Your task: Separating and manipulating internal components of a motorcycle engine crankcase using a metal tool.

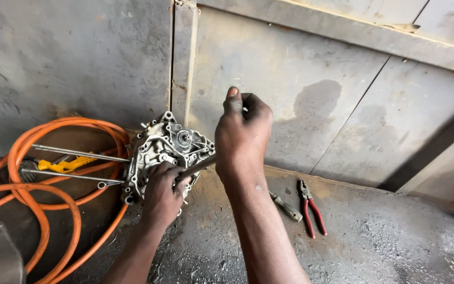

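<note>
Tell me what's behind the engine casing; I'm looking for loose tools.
Behind the engine casing two long metal rods stick out over a coiled orange hose, with a yellow tool between them. The left hand covers the casing's lower front.

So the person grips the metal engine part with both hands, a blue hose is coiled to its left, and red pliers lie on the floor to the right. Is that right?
Nearly. The head view shows the hose is orange, not blue. The rest stands: left hand and right hand at the engine part, red pliers on the floor to the right.
</note>
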